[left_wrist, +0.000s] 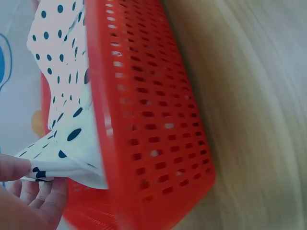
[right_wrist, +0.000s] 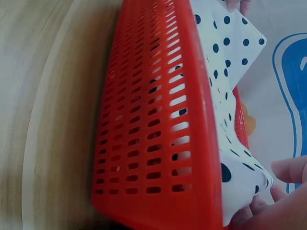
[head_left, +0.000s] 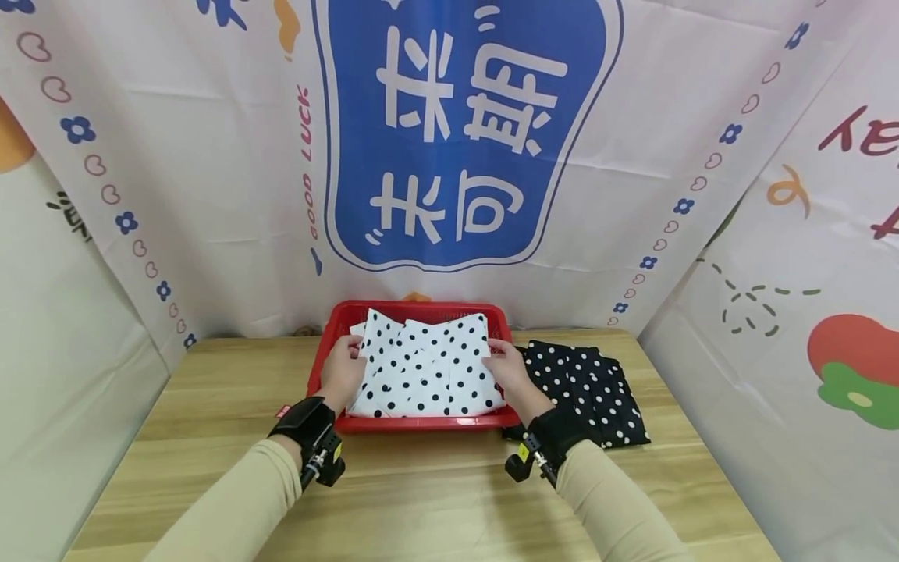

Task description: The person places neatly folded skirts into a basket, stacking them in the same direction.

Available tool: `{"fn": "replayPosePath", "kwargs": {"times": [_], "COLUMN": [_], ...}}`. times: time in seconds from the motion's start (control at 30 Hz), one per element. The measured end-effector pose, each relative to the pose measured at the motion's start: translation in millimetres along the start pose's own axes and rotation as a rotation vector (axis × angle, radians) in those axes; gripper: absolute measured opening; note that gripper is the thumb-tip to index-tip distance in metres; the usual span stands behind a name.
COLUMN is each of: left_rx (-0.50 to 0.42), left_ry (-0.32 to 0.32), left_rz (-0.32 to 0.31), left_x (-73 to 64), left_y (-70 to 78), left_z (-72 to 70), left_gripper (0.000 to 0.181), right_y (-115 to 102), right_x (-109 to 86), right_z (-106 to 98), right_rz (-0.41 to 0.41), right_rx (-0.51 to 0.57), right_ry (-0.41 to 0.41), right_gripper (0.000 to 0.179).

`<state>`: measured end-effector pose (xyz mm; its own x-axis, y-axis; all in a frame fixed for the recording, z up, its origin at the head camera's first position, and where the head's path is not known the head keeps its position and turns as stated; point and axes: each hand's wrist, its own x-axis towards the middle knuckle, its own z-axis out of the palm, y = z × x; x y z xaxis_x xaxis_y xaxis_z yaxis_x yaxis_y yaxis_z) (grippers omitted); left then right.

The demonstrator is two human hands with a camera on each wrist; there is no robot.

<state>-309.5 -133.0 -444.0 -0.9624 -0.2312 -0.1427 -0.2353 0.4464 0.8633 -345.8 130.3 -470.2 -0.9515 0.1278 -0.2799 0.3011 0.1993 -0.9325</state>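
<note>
A folded white cloth with black polka dots [head_left: 424, 378] lies in a red plastic basket [head_left: 421, 424], its upper corners standing up toward the back rim. My left hand [head_left: 342, 371] pinches the cloth's left edge; in the left wrist view the thumb lies on top and the fingers [left_wrist: 53, 196] are underneath. At the opposite edge, my right hand [head_left: 513, 376] holds the cloth between thumb and fingers, just inside the basket's right rim. The right wrist view shows that bunched edge of the cloth [right_wrist: 240, 191] close to the thumb [right_wrist: 289, 170].
To the right of the basket, a folded black cloth with white dots [head_left: 583, 394] rests on the wooden table [head_left: 414, 499], partly behind my right wrist. A printed white curtain [head_left: 239, 195] hangs right behind the basket, and similar sheets stand on both sides.
</note>
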Motion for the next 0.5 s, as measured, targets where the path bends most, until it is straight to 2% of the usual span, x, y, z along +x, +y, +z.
{"fn": "replayPosePath", "kwargs": {"times": [0.3,0.5], "left_rx": [0.056,0.052], "left_ry": [0.048,0.042], "left_rz": [0.049,0.028], "left_x": [-0.1,0.0], "left_y": [-2.9,-3.6], "left_z": [4.1,6.3], "left_gripper": [0.035,0.037], "right_y": [1.0,4.7], "right_x": [-1.3,-1.5], "right_z": [3.6,4.6], "right_rz": [0.004,-0.008], "right_rx": [-0.026,-0.038], "right_ry": [-0.018,-0.043], "right_gripper": [0.043,0.043]}}
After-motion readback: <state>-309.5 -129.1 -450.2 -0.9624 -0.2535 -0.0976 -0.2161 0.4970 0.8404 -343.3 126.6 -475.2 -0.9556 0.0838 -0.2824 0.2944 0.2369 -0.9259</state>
